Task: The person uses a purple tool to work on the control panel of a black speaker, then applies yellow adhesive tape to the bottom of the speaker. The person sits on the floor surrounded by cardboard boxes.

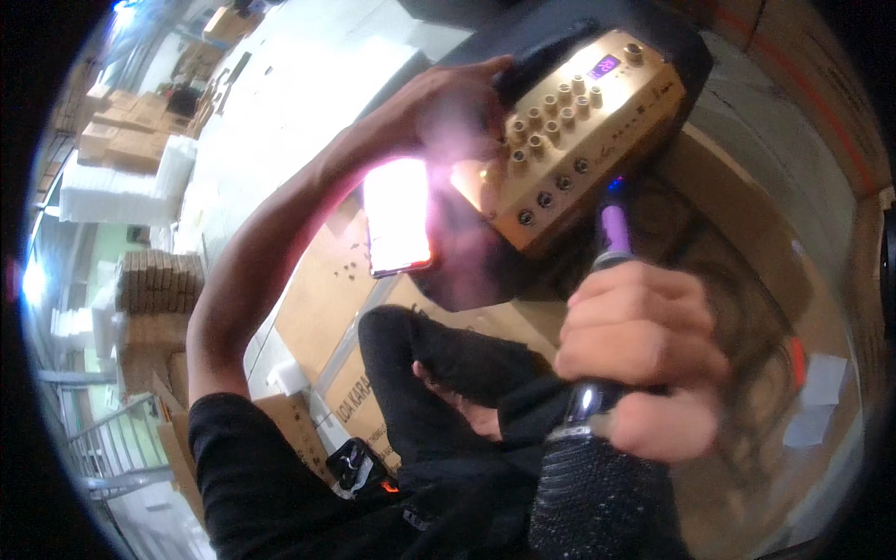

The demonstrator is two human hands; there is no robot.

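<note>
My right hand is wrapped round a microphone. Its dark, sparkly end lies towards me, while its purple tail with a blue light points at the speaker. That black speaker lies in front of me with a gold control panel carrying rows of knobs, several sockets and a small lit display. My left hand reaches over to the panel's left edge, beside the knobs. One finger stretches out; glare and blur hide what the others do. Below that forearm, a phone with a glaring bright screen rests by the speaker.
Flattened cardboard lies under the speaker and by my crossed legs. A small black object sits by my left side. Stacked cartons and white foam blocks stand at left. Cardboard walls rise at right, near white paper sheets.
</note>
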